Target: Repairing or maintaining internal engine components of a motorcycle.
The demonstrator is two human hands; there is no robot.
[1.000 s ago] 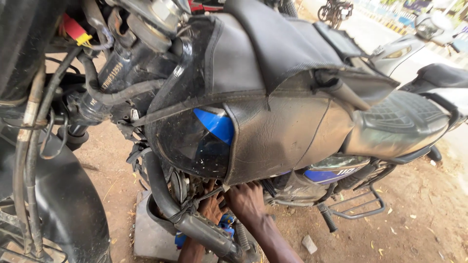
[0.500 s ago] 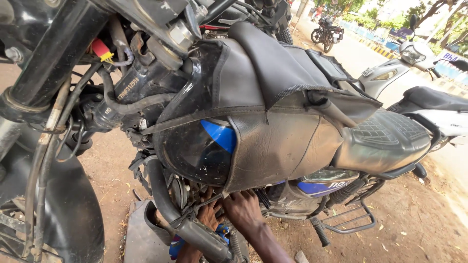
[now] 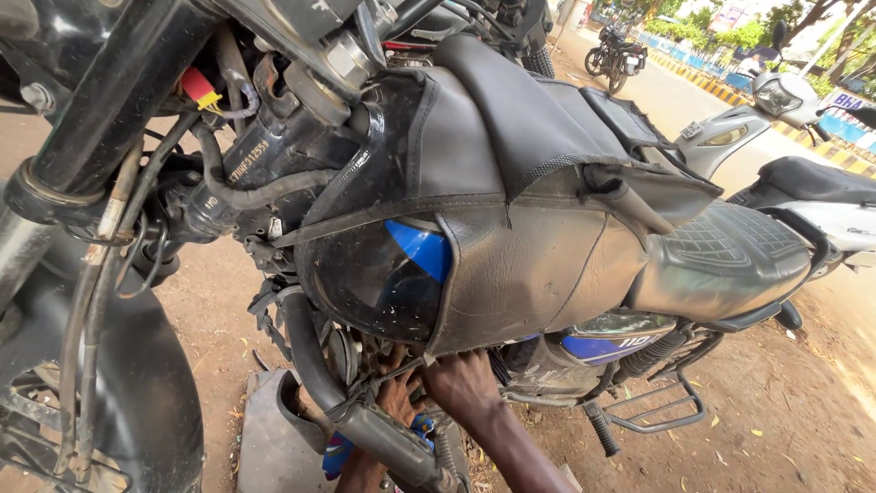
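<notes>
**Both hands under the tank, one motorcycle in close view**

Since a second ago the view has swung left and drawn closer: the front fork now fills the upper left corner, and the hands sit lower and nearer the bottom edge, while they remain at the same spot on the engine.

One motorcycle (image 3: 511, 228) stands on bare dirt ground (image 3: 776, 402), its tank wrapped in a worn black cover (image 3: 538, 265) with one blue patch of paint showing through. Two hands work beneath that tank, pressed against the engine (image 3: 365, 351). The right hand (image 3: 465, 383) lies with its back to the camera, fingers curled inward against the engine side; what it grips, if anything, is hidden. The left hand (image 3: 394, 394) sits just beside it, touching the engine, partly behind the black crash guard tube (image 3: 347, 402); its fingers are bent, but how far they close and on what I cannot tell. A blue cloth (image 3: 342, 449) shows below the left forearm, just beside a grey slab (image 3: 269, 438) on the ground.

One black seat (image 3: 730, 260) stretches to the right. One fork leg (image 3: 100, 137) and one front mudguard (image 3: 128, 383) fill the left side. One white scooter (image 3: 803, 173) is parked just behind the seat, and one more motorcycle (image 3: 619, 57) stands well apart on the road.
</notes>
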